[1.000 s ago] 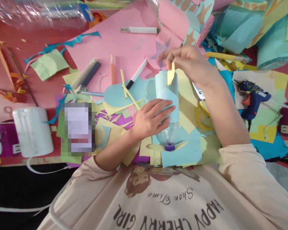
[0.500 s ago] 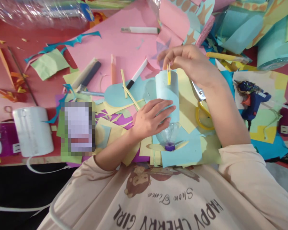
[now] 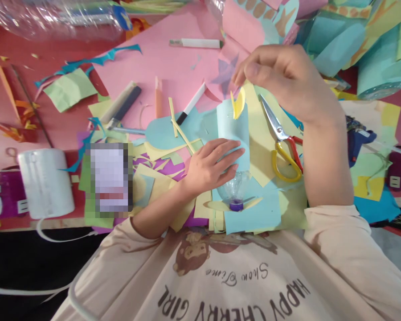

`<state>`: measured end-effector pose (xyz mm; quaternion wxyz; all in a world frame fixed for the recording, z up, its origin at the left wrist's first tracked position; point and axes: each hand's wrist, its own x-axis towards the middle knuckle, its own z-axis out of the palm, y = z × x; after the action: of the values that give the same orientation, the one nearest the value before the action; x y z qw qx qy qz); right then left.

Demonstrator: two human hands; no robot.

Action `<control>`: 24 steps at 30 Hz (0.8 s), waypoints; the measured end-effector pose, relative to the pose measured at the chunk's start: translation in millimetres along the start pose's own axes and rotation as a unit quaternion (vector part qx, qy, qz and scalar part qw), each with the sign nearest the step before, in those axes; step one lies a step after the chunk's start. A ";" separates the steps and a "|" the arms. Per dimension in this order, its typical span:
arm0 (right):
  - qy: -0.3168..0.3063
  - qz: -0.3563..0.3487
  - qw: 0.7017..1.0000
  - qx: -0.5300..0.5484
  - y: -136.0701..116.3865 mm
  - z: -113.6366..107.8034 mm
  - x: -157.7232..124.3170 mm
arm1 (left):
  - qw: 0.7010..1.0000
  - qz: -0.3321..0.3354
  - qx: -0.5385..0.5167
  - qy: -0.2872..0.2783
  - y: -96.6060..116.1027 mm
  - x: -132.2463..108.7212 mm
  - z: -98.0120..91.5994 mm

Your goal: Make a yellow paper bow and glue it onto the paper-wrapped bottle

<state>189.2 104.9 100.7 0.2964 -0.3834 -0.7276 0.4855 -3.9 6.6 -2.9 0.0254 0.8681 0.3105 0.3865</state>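
Observation:
A clear bottle (image 3: 234, 185) with a purple cap (image 3: 236, 204) lies on paper sheets, wrapped in light blue paper (image 3: 232, 122). My left hand (image 3: 214, 165) rests on the wrap with fingers spread, touching the bottle. At the wrap's far end a small folded yellow paper piece (image 3: 239, 104) stands up, its two flaps apart. Just above it is my right hand (image 3: 274, 76), raised off the bottle, with fingers curled and the fingertips close together; whether anything is between them is too small to tell.
Scissors (image 3: 279, 133) with yellow and red handles lie right of the bottle. A blue glue gun (image 3: 359, 138) is farther right. Markers (image 3: 190, 104) and paper scraps lie to the left, near a phone (image 3: 110, 178) and a white device (image 3: 46, 183).
My right hand has moved up and right, away from the yellow piece, whose flaps now show spread. More of the scissors is uncovered. My left hand stays put.

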 end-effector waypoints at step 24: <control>-0.045 -0.028 0.982 -0.180 3.6 4.5 -0.6 | 1.000 0.005 0.003 0.001 -0.2 1.6 0.1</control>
<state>186.9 103.0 95.8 0.2026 -0.3877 -0.8262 0.3550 -3.1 7.7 -2.1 0.0210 0.8695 0.3069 0.3864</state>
